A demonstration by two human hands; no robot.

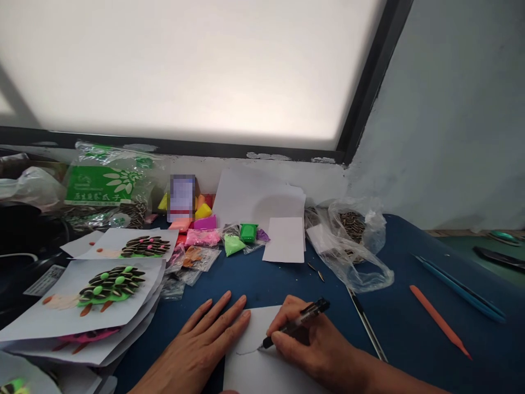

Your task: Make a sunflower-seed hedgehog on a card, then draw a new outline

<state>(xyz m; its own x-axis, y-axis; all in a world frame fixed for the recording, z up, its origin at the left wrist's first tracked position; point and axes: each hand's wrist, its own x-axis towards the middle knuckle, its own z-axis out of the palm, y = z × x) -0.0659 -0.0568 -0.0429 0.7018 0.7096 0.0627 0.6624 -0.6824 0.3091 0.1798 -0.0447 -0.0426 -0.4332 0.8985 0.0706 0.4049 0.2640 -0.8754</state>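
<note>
A sheet of white paper (250,375) lies in front of me on the blue table, with a short curved dark line drawn on it. My right hand (307,345) grips a black pen (293,325), its tip touching the paper at the line's right end. Flat across the paper's left edge rests my left hand (205,345), fingers stretched out, holding nothing. To the left, a stack of paper sheets carries a hedgehog picture (98,295) made of clay and striped sunflower seeds.
Several coloured clay packets (203,236) and blank white cards (285,241) sit at the back. A clear bag of seeds (353,235) stands behind my right hand. Rightward lie a second pen (367,325), an orange clay tool (438,320) and blue tweezers (459,287). A green seed bag (106,186) leans back left.
</note>
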